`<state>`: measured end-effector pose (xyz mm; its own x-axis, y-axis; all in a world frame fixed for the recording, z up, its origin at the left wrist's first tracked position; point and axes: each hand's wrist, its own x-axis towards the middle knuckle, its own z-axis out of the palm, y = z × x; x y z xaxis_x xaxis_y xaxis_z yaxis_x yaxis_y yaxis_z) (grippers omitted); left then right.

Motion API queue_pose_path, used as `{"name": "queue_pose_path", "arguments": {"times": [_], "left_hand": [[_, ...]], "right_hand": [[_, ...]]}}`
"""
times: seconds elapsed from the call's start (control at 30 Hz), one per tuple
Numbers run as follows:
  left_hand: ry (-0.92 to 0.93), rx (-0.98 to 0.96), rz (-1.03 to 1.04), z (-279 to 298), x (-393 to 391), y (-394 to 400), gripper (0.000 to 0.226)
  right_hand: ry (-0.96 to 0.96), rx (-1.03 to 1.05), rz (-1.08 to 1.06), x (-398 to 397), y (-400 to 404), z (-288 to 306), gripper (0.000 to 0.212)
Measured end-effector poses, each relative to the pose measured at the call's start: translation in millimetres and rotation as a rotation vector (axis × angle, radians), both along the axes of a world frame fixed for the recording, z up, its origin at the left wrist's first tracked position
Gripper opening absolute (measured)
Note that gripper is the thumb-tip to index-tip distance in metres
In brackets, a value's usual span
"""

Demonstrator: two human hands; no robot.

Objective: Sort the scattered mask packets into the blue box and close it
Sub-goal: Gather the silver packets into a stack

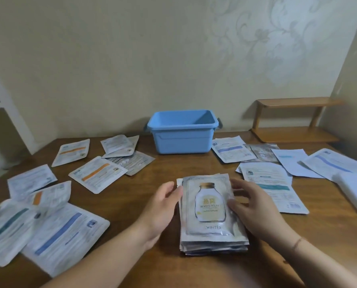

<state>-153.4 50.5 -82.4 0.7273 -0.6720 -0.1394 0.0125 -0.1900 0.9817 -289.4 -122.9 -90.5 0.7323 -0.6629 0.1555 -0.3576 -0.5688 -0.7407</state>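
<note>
A stack of mask packets (211,213) lies on the tabletop (165,167) between both hands. The left hand (163,208) and right hand (254,206) press its sides with relaxed, nearly straight fingers. The blue box (182,132) stands lidless beyond the stack, well apart.

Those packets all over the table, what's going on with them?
A person is tidying them up. Both hands, the left hand and right hand, steady a stack of mask packets on the wooden table, one on each side. The blue box stands open behind it, lid off, nothing visible inside. Many loose packets lie scattered on either side.
</note>
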Motion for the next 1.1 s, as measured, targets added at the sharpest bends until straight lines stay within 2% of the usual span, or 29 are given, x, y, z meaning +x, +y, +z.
{"name": "queue_pose_path", "arguments": {"times": [0.03, 0.1, 0.2, 0.27, 0.33, 0.47, 0.6, 0.7, 0.8, 0.87, 1.03, 1.1], "left_hand": [[0.113, -0.086, -0.059, -1, -7, -3, 0.045], [0.212, -0.162, -0.151, -5, -17, -9, 0.042], [0.246, -0.206, -0.159, -10, -19, -14, 0.045], [0.246, -0.186, -0.150, -9, -15, -14, 0.052], [0.309, -0.140, -0.211, -7, -10, -17, 0.068], [0.397, -0.114, -0.294, 2, -5, -21, 0.060], [0.406, -0.141, -0.303, -9, 1, -20, 0.101], [0.405, -0.185, -0.214, -7, -1, -19, 0.108], [0.173, -0.172, -0.042, 13, -7, -30, 0.096], [-0.021, -0.132, -0.024, 31, -12, -51, 0.084], [-0.657, 0.073, -0.222, 52, -2, -147, 0.052], [-0.754, 0.207, -0.311, 49, 7, -194, 0.037]], "right_hand": [[-0.001, 0.070, 0.002, 1, 1, -3, 0.055], [-0.033, 0.251, 0.009, 4, 4, -5, 0.051], [-0.135, 0.525, 0.018, 9, 7, -6, 0.050], [-0.138, 0.607, 0.025, 12, 7, -11, 0.050], [-0.108, 0.580, 0.051, 15, 9, -15, 0.052], [-0.074, 0.499, 0.077, 17, 14, -12, 0.059], [-0.044, 0.494, 0.120, 15, 13, -12, 0.065], [-0.054, 0.485, 0.090, 13, 11, -5, 0.067], [-0.068, 0.404, 0.066, 5, -2, 5, 0.071], [-0.049, 0.288, 0.055, -3, -22, 14, 0.072], [0.046, 0.034, -0.024, -18, -101, 36, 0.049], [0.132, -0.102, -0.067, -19, -136, 38, 0.038]]}}
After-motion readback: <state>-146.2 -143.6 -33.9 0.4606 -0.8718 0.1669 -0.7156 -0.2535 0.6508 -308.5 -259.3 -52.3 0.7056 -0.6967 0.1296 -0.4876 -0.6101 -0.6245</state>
